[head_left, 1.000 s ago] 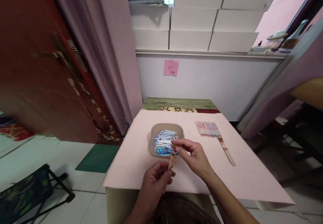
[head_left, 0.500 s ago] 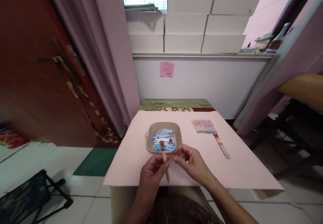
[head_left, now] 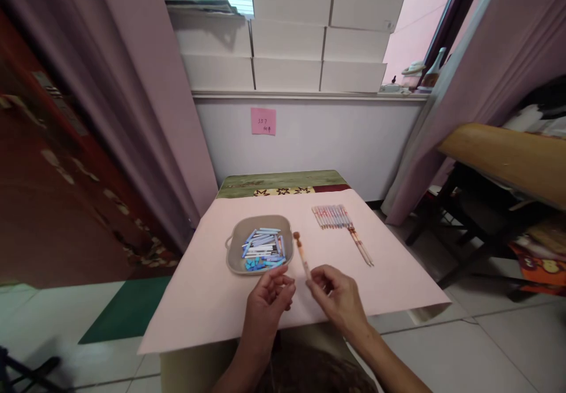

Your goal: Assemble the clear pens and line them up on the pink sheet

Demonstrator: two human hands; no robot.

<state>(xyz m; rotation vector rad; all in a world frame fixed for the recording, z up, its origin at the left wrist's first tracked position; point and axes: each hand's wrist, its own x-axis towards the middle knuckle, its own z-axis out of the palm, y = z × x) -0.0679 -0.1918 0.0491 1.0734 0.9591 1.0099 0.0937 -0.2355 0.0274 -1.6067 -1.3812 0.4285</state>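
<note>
My right hand (head_left: 338,295) pinches the lower part of a pen (head_left: 302,256) between thumb and fingers. This pen has a peach-coloured barrel and a brown figure-shaped topper pointing up and away from me. Beside it, my left hand (head_left: 272,295) is loosely curled and empty, just in front of the grey-beige plastic basin (head_left: 239,228). Blue and white pen parts (head_left: 265,242) lie in the basin, with small bright-blue pieces (head_left: 254,263) at its near side. To the right, a row of pens (head_left: 331,216) lies side by side, and two pens with brown toppers (head_left: 361,246) continue from its near corner.
A pale pink sheet (head_left: 198,281) covers most of the table, whose patterned green end (head_left: 283,180) shows at the back. White boxes (head_left: 287,39) are stacked on the ledge, above a pink note (head_left: 263,121) on the wall. A wooden table (head_left: 508,151) stands to the right.
The pen has passed from my left hand to my right hand and moved right, away from the basin. My left hand has let go. The camera view has turned to the right.
</note>
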